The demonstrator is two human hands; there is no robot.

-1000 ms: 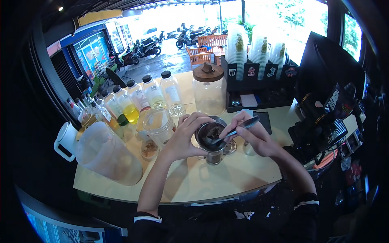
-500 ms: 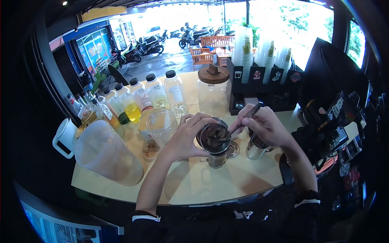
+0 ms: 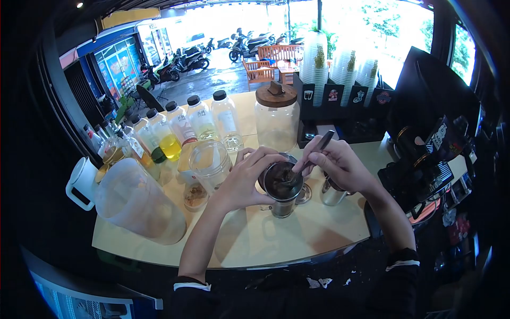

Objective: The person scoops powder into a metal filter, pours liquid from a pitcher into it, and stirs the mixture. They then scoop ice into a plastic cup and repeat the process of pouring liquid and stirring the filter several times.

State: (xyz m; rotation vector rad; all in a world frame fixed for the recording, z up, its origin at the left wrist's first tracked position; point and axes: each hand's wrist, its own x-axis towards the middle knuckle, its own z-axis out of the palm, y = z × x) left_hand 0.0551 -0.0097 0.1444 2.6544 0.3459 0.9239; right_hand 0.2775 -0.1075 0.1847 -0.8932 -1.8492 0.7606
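Observation:
My left hand [image 3: 249,181] is curled around the rim of a round, clear-walled vessel [image 3: 283,204] with dark brown contents that look like coffee. A spoon [image 3: 322,145] with a dark handle is pinched in my right hand [image 3: 337,165], its lower end down in the vessel among the dark contents. Beside the vessel, to the right, lies a round metal disc [image 3: 304,194]. Under my right hand stands a metal cup [image 3: 332,194], partly covered by the fingers. Left of my left hand is an open clear jar [image 3: 209,162].
A large frosted pitcher [image 3: 141,204] and a white jug [image 3: 79,183] stand at left. Several black-capped bottles [image 3: 202,121] line the back, near a wooden-lidded jar [image 3: 277,125]. Stacked plastic cups [image 3: 314,69] fill a black holder; dark equipment [image 3: 425,154] sits at right.
My right hand has shifted slightly, and the spoon handle now leans left of where it was, more upright. My left hand keeps its grip on the vessel. The whole view moved a little.

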